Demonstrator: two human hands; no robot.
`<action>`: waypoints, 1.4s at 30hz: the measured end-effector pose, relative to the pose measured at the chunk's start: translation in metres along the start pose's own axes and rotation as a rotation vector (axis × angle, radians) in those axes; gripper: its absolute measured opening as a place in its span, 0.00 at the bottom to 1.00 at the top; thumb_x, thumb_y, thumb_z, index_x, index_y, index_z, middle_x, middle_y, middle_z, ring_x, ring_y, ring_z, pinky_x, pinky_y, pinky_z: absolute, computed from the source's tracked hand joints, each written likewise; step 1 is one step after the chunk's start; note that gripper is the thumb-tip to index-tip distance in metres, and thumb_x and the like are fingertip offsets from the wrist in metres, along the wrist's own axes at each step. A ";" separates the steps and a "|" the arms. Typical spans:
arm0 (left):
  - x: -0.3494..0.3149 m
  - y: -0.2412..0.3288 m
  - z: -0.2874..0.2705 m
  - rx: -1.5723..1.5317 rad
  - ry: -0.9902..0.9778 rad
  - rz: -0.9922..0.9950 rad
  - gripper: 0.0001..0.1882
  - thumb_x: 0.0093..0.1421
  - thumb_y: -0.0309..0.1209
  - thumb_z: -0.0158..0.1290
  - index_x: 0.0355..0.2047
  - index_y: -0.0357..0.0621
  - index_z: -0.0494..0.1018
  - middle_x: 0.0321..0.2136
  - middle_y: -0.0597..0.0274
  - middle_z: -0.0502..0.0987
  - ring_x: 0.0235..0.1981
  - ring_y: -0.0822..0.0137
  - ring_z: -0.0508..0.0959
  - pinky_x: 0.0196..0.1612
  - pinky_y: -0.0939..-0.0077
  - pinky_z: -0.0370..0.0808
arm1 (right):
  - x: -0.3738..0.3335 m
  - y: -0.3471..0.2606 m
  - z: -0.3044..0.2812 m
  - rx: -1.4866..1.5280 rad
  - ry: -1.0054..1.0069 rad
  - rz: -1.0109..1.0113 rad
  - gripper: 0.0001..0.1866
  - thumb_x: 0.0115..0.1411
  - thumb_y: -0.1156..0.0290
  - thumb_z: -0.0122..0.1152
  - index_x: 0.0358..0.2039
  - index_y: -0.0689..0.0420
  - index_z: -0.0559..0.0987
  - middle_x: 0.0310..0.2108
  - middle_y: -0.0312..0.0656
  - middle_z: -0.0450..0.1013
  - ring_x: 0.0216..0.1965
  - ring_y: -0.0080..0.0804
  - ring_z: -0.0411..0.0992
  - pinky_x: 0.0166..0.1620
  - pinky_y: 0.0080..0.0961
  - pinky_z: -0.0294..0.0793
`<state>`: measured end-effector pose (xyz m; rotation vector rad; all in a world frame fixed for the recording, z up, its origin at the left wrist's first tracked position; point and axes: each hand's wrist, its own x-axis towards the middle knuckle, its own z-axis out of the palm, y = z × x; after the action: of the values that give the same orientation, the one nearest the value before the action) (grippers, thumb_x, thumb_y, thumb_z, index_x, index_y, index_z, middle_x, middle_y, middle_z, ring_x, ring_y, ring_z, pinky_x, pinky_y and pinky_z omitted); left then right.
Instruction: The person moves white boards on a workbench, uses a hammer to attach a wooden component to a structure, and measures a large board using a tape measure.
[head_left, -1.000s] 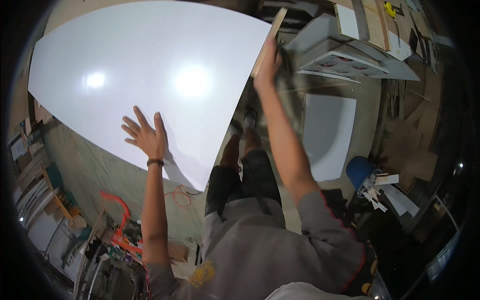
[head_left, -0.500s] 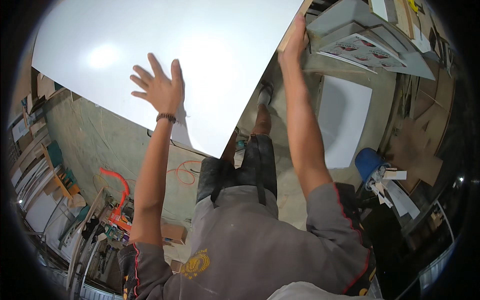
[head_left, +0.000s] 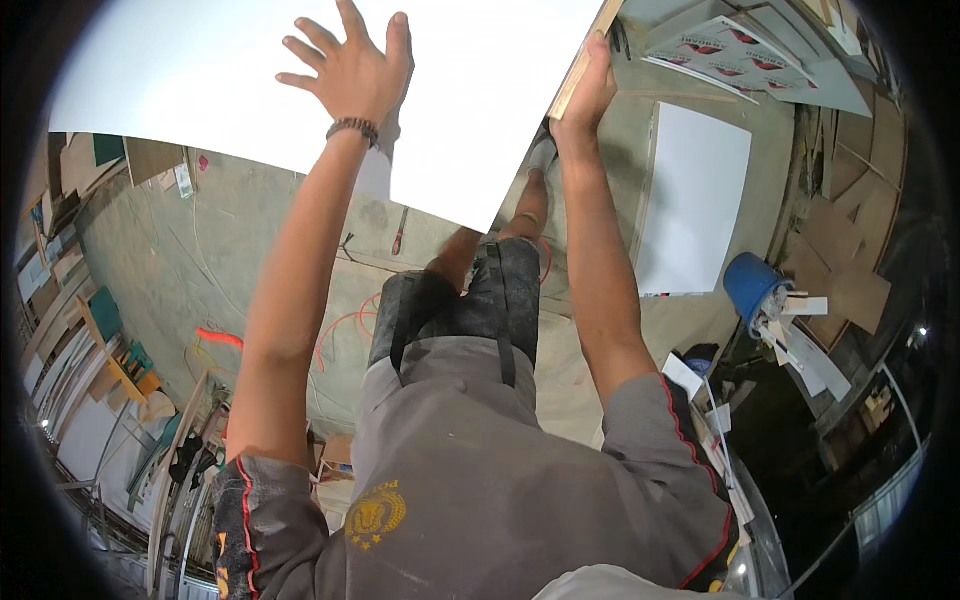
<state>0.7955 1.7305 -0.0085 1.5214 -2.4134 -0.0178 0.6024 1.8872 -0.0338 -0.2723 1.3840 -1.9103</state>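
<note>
A large glossy white panel (head_left: 240, 90) fills the upper left, one corner pointing toward my legs. My left hand (head_left: 358, 80) lies on its face with fingers spread, holding nothing. A pale wooden strip (head_left: 584, 66) runs along the panel's right edge and ends short of that corner. My right hand (head_left: 592, 92) is closed around the strip from the right, thumb up along its side. The fingers of this hand are partly hidden by the strip and panel.
A white sheet (head_left: 694, 200) lies on the floor to the right. Beyond it stand a blue bucket (head_left: 750, 290) of offcuts and leaning boards (head_left: 735, 60). A screwdriver (head_left: 399, 235) and an orange hose (head_left: 345, 325) lie near my legs. Timber pieces (head_left: 75, 390) crowd the left.
The white panel and my left hand have moved farther away, its near corner shifting up and right. My right hand keeps its grip on the strip. A screwdriver on the floor is now visible.
</note>
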 end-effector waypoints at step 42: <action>0.014 0.025 -0.015 0.108 -0.199 -0.153 0.42 0.68 0.63 0.38 0.75 0.56 0.49 0.74 0.36 0.38 0.75 0.37 0.34 0.69 0.26 0.32 | 0.271 -0.062 -0.086 -0.867 0.273 -0.416 0.31 0.58 0.48 0.70 0.61 0.43 0.79 0.51 0.55 0.70 0.55 0.46 0.66 0.58 0.40 0.65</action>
<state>0.7719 1.7315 0.0132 1.8302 -2.4771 -0.0755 0.3377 1.7757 -0.0793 -0.7821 2.4519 -1.5649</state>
